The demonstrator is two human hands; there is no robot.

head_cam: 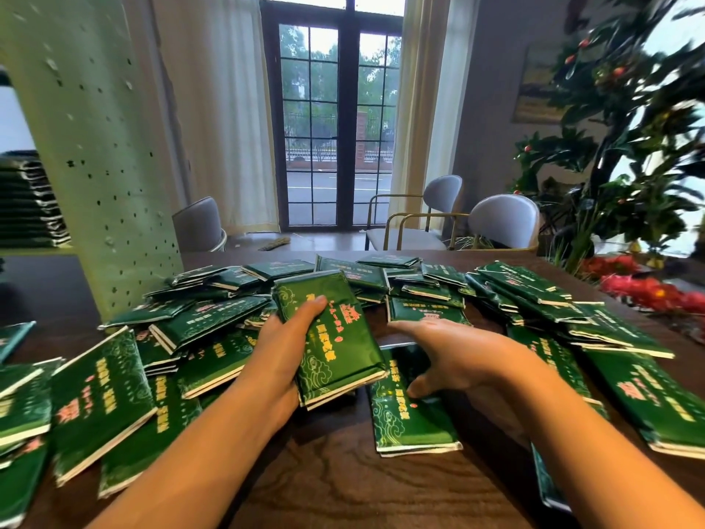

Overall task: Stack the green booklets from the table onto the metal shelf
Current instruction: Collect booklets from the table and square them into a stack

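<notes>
Step judged in hand: gathering. A small bundle of booklets (332,337) was gripped in the left hand (282,353) above the table (335,486). Its white edges suggested two or three, but the exact count could not be read. The right hand (450,357) was held over one flat booklet (412,421), fingers (404,327) spread and released.

Next move: that booklet to be pinched, added to the bundle, and carried left to the shelf (95,166), where one stack (30,208) was noted.

Loose booklets: several dozen, overlapped, not countable. Chairs (503,223): three.
</notes>
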